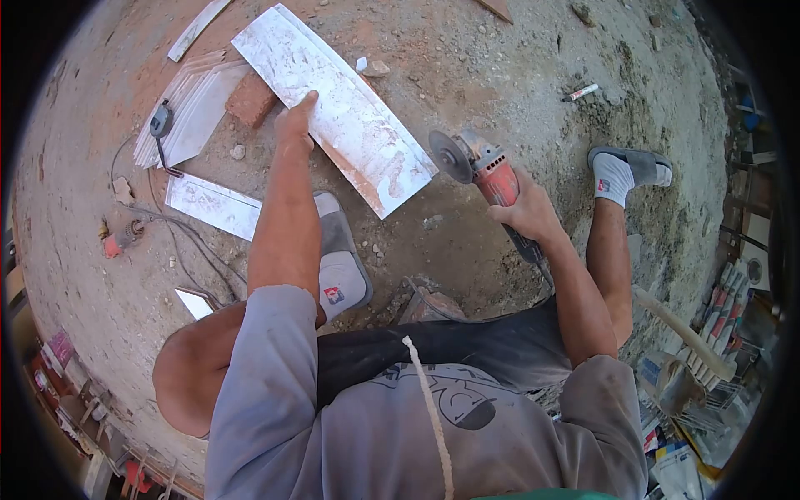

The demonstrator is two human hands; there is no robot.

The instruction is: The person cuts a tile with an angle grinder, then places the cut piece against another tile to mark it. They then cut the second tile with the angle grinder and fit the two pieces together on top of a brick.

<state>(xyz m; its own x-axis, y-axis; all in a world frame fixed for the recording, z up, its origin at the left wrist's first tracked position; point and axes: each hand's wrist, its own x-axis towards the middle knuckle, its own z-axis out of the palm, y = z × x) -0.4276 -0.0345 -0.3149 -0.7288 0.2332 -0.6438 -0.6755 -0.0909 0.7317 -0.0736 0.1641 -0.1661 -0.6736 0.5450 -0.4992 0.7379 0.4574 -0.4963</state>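
My left hand point(295, 123) grips the near left edge of a long white tile point(342, 104), thumb on top and the other fingers out of sight beneath. Dusty smears cover the tile, and a second edge shows along its far side. In my right hand point(533, 210) is a red angle grinder point(498, 180), held by its body. Its cutting disc point(450, 157) stands just right of the tile's right end, apart from it. A reddish brick point(251, 99) lies beside the tile's left part, near my left hand.
Stacked white tile pieces point(200, 112) lie at the left with a tape measure point(162, 119) on them. Below are another tile strip point(212, 205), a red power tool point(114, 243) and cables point(196, 242). A marker point(581, 92) rests on the ground near my sandalled foot point(629, 169).
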